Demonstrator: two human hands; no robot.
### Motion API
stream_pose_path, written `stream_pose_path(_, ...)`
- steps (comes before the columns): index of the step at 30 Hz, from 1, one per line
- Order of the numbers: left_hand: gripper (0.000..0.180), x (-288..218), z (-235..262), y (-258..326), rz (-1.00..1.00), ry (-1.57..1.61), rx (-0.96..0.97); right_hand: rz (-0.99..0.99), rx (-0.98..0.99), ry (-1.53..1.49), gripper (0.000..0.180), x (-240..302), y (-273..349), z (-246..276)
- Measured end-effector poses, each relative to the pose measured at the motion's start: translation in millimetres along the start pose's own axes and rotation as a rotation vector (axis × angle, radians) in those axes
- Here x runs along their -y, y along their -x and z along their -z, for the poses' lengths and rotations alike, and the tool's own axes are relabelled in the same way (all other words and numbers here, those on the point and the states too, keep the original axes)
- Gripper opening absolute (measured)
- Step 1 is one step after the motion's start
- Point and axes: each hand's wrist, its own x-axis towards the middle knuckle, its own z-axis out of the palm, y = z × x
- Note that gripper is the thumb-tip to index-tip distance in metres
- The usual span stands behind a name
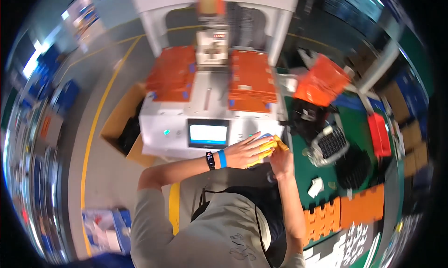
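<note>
Both my hands are together in front of the white machine's front panel, right of its lit screen (208, 133). My left hand (242, 153), with a black band and a blue strap at the wrist, reaches across a yellow object (279, 143). Its fingers lie over the near side of it. My right hand (282, 162) is closed on the object's right end, fingers bent. A bit of blue shows at the top beside the fingers. Blur and the fingers hide what kind of thing it is.
Orange plates (252, 79) lie on the machine's right side, and more orange plates (173, 74) on its left. A green-topped bench (298, 174) at the right holds a red bag (322, 81) and a red bin (379, 134). A cardboard box (120, 125) stands left.
</note>
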Motion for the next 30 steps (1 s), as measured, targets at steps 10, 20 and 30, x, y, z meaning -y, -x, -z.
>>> stream_pose_path(10, 0.037, -152.1, -92.4, -196.9, -0.408, 0.719, -0.211, 1.028, -0.833, 0.585, 0.037, 73.8, 216.1, 23.3)
stream_pose_path(20, 0.092, -241.0, -178.5, -197.5, -0.547, 0.751, 0.367, 0.535, -1.69, 1.332, 0.05, 4.7, 402.3, 145.0)
stream_pose_path(30, 0.078, -165.9, -201.2, -220.2, -0.029, 0.526, 0.188, 0.784, -1.469, 1.249, 0.044, 56.9, 366.5, 122.4)
